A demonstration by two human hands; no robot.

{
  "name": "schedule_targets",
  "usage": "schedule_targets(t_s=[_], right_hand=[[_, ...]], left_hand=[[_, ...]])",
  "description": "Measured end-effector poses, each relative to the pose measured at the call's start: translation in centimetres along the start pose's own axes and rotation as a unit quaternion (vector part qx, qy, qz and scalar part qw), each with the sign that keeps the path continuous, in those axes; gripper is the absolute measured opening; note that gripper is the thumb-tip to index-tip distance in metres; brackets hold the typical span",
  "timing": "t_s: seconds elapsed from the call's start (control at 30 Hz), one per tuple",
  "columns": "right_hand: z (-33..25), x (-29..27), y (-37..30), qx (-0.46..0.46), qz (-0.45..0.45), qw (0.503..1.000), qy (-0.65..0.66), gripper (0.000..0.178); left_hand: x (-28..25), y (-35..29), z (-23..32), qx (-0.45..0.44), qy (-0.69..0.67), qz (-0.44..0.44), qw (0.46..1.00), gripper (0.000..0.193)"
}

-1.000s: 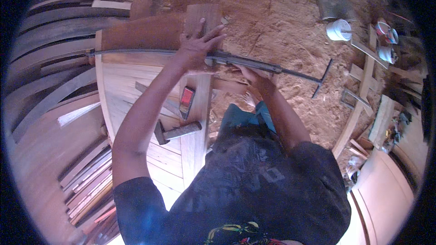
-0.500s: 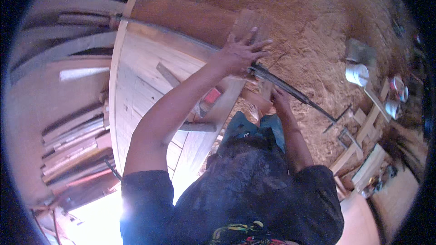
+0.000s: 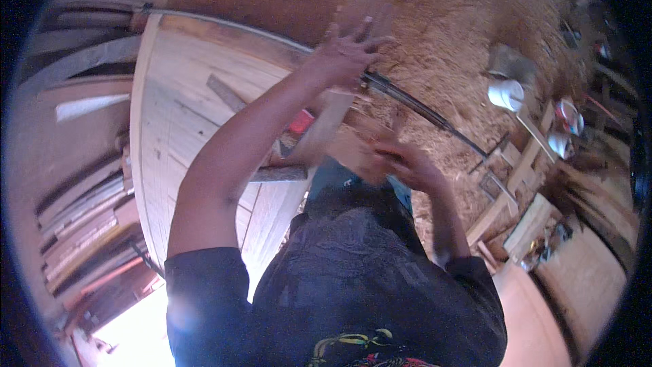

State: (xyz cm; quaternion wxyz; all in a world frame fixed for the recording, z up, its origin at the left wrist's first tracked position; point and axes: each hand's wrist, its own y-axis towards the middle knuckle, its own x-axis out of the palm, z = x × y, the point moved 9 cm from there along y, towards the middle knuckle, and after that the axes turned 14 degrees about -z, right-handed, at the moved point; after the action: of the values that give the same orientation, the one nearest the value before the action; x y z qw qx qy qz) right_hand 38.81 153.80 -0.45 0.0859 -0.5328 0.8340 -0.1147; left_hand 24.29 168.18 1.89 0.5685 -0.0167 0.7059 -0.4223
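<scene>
My left hand point(image 3: 348, 58) reaches out with its fingers spread over the end of a wooden panel point(image 3: 183, 95), beside a small board point(image 3: 367, 13). A long metal bar clamp point(image 3: 407, 100) runs along the panel's far edge and passes under or beside this hand. My right hand point(image 3: 411, 164), smeared by motion, is closed around a block-like piece of wood point(image 3: 356, 153) just in front of my body. The panel is made of joined pale boards; a loose wood strip point(image 3: 225, 92), a red object point(image 3: 300, 121) and a short dark wood piece point(image 3: 278, 174) lie on it.
Shavings point(image 3: 441, 47) cover the ground. White buckets point(image 3: 506, 95) stand at the right, near wood pieces and another clamp point(image 3: 499, 187). Stacked boards point(image 3: 88, 224) line the left side. A brown board point(image 3: 258, 7) lies beyond the panel.
My right hand has come up and nearer my body with the wood piece, which now shows larger and blurred. My left hand stays spread on the panel's end. The whole view has shifted slightly.
</scene>
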Motion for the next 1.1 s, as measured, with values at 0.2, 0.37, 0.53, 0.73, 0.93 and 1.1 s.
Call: schedule_targets(t_s=[0.2,0.37,0.53,0.73,0.93,1.1], right_hand=[[2.0,1.6,-0.5,0.040,0.133,0.989,0.041,0.033],[21.9,-0.4,-21.5,0.329,0.397,0.847,0.131,0.039],[9.5,-3.9,-22.7,0.054,0.364,0.865,0.342,0.049],[1.9,-16.1,-18.9,-0.043,0.408,0.909,0.078,0.067],[22.9,-9.7,-19.4,0.101,0.303,0.845,0.430,0.062],[12.6,-8.8,-23.5,-0.097,0.252,0.861,0.430,0.055]], left_hand=[[-0.2,-0.4,-0.1,0.011,0.004,0.010,1.000,0.101],[-0.1,-0.8,0.1,0.019,-0.004,0.033,0.999,0.103],[-0.2,-0.7,0.1,0.031,-0.006,0.039,0.999,0.097],[0.2,-0.6,0.0,0.016,0.008,0.012,1.000,0.093],[-0.7,-0.5,0.4,0.032,-0.014,0.014,0.999,0.094],[0.5,-0.9,-0.4,0.019,-0.016,0.017,1.000,0.092]])
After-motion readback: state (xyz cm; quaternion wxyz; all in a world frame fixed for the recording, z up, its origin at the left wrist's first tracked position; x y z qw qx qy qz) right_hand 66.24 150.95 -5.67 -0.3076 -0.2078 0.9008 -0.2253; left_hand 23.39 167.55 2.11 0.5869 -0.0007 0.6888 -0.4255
